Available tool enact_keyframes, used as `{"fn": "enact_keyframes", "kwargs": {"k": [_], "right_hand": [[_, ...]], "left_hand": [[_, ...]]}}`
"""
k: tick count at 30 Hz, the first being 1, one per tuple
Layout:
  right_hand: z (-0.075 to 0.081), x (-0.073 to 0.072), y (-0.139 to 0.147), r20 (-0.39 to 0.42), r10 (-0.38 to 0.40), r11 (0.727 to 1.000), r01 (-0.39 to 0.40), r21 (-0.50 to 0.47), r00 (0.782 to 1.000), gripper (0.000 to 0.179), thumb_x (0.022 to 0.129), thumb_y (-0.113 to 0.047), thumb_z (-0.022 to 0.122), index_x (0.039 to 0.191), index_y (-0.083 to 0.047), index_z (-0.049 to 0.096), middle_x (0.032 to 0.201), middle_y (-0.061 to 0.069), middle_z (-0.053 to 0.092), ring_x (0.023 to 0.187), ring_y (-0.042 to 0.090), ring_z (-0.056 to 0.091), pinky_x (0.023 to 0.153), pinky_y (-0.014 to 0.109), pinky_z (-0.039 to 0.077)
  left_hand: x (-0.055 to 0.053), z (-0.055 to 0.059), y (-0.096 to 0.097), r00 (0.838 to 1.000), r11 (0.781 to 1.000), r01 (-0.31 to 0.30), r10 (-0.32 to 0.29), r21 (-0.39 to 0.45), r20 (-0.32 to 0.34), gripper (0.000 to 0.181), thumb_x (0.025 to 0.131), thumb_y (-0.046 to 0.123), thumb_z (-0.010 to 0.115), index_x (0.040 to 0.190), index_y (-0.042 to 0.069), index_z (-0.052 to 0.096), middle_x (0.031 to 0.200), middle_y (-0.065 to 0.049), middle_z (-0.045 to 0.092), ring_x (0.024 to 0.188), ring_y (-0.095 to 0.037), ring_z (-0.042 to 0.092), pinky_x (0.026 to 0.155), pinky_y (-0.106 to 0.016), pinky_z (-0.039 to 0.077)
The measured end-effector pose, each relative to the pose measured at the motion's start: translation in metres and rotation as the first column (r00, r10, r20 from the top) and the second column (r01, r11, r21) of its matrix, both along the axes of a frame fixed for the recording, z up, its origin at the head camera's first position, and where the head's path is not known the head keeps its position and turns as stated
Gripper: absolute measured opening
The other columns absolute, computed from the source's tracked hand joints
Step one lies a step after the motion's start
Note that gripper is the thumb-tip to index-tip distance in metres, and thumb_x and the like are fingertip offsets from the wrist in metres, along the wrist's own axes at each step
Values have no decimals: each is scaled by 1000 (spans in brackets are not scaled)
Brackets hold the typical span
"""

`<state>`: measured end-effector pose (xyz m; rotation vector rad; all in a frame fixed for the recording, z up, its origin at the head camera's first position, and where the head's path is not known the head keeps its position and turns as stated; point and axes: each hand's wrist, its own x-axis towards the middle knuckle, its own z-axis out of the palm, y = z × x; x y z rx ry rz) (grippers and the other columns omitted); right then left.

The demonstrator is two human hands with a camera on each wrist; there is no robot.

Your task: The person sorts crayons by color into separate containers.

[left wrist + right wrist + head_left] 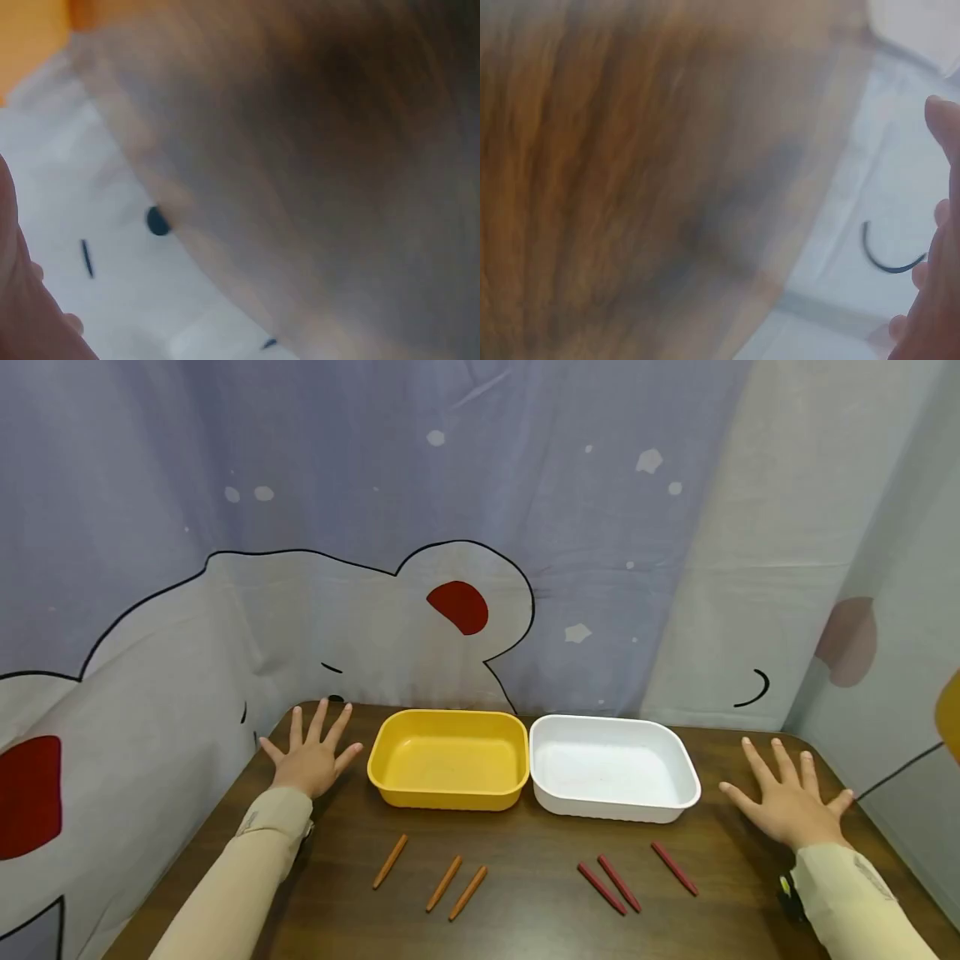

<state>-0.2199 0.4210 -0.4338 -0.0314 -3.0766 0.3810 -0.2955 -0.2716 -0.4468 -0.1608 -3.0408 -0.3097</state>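
Note:
My left hand (307,766), palm down with its fingers spread, is at the table's left, beside the yellow tray (450,800). Fingers fanned out likewise, my right hand (795,806) is at the right side, past the white tray (611,810). Neither hand holds anything. Three orange crayons (390,862) lie in front of the yellow tray, two of them close together. In front of the white tray are three dark red crayons (674,868), one set apart to the right. Both wrist views show only a hand's edge and blurred table.
The two trays stand side by side near the back edge of the brown wooden table (525,893), with nothing in them. Behind and along the sides hangs a printed curtain (600,568), close to the table's edges.

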Motion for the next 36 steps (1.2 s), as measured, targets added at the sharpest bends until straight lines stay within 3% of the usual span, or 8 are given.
{"fn": "enact_keyframes", "kwargs": {"k": [5,8,13,16,19,24,30,36], "right_hand": [[5,11,-17,-68,30,998,-34,-58,997,88,101,-64,43,165,-18,3,165,27,-12,144,57,-22,86,94,-5],[9,19,-30,-104,45,996,-52,-67,994,84,102,-59,47,162,-8,16,162,35,5,143,64,-1,89,92,10],[14,32,-53,-126,76,992,-88,-90,989,75,103,-49,55,148,8,36,140,44,34,121,68,35,88,82,34],[13,40,-65,-128,94,986,-111,-128,987,66,102,-41,61,135,15,47,128,42,47,113,60,49,89,72,43],[9,46,-77,-138,105,980,-126,-153,985,53,97,-33,69,120,13,58,113,32,60,97,45,63,83,61,52],[4,52,-92,-109,123,969,-143,-202,986,33,89,-22,78,106,4,67,99,16,68,80,24,66,71,46,56],[-1,52,-107,3,141,949,-134,-287,990,34,86,-19,81,107,4,68,98,14,71,81,23,67,70,43,58],[-7,51,-118,7,159,953,-152,-260,987,27,80,-13,84,100,0,70,87,4,69,81,20,65,69,40,55]], "left_hand": [[14,9,9,996,995,40,-33,89,-78,78,104,62,37,165,28,0,169,-18,-8,149,-48,-21,96,-85,-19],[25,17,18,992,986,74,-58,146,-115,79,105,57,42,166,22,6,169,-18,-5,151,-47,-15,99,-83,-18],[42,28,34,985,981,121,-101,149,-139,80,105,57,43,165,16,10,169,-19,1,154,-45,-6,104,-83,-12],[50,29,41,982,981,144,-126,131,-138,81,105,56,44,164,11,13,169,-20,6,154,-43,-1,106,-83,-6],[56,27,47,980,979,165,-148,121,-136,82,104,56,46,164,7,16,168,-20,12,154,-43,5,107,-83,0],[61,21,52,976,979,182,-168,94,-142,83,104,55,47,162,3,20,166,-21,19,153,-43,14,108,-82,9],[64,15,56,972,976,203,-190,85,-136,82,104,53,49,161,0,22,166,-21,18,152,-43,16,111,-79,11],[65,13,62,966,970,234,-224,71,-131,82,104,52,50,160,-1,24,167,-19,17,153,-41,17,114,-74,12]]}}
